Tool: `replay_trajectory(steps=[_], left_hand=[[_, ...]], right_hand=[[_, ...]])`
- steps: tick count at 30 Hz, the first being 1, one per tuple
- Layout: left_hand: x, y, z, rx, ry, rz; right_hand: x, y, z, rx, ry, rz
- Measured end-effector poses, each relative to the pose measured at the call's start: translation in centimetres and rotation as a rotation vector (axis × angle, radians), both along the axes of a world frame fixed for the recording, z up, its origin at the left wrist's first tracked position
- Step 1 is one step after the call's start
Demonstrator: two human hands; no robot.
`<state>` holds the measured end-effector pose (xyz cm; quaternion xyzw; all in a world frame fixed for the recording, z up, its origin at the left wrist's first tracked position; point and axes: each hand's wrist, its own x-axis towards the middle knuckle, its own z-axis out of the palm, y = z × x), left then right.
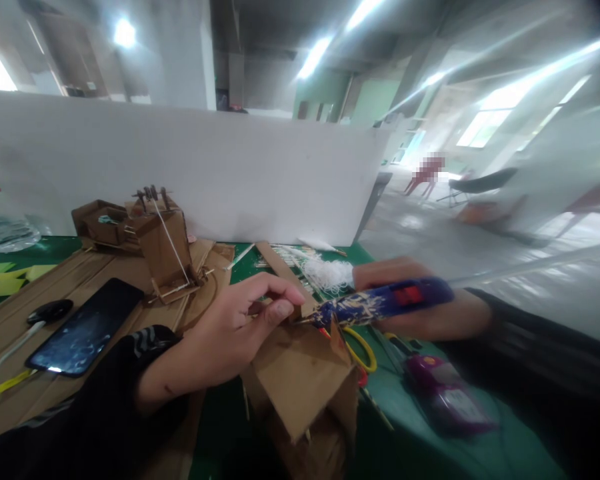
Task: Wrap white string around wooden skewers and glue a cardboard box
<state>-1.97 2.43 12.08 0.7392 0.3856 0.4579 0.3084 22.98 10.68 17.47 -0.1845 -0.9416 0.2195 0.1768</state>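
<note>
My right hand (425, 320) is wrapped round a blue handheld tool (375, 303) with a red switch and a thin pointed tip. Pale, dried-looking bits cover its front part. The tip points left, close to the closed fingers of my left hand (245, 320). Thumb and index finger there are pinched together at the top edge of a folded cardboard structure (305, 380); what lies between them, if anything, is hidden. A small cardboard flap stands beside the tool's tip.
At left, a cardboard model (163, 247) with a white string stands near a phone (87, 327) and a black mouse-like object (50, 311). White tangled string (327, 273) lies behind my hands. Right of the cardboard are a yellow loop (367, 353) and a purple device (445, 393). A white partition (280, 173) closes the back.
</note>
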Motion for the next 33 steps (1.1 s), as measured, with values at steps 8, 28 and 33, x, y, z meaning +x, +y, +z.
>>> replay_trajectory(steps=[8, 28, 33], left_hand=[[0.08, -0.01, 0.17, 0.001, 0.011, 0.007], [0.05, -0.02, 0.08, 0.001, 0.047, 0.062], [0.11, -0.05, -0.09, 0.014, 0.043, 0.049]], right_hand=[[0.42, 0.06, 0.18, 0.007, -0.029, -0.007], [0.46, -0.32, 0.70, 0.043, -0.004, 0.014], [0.99, 0.44, 0.08, 0.107, -0.018, 0.041]])
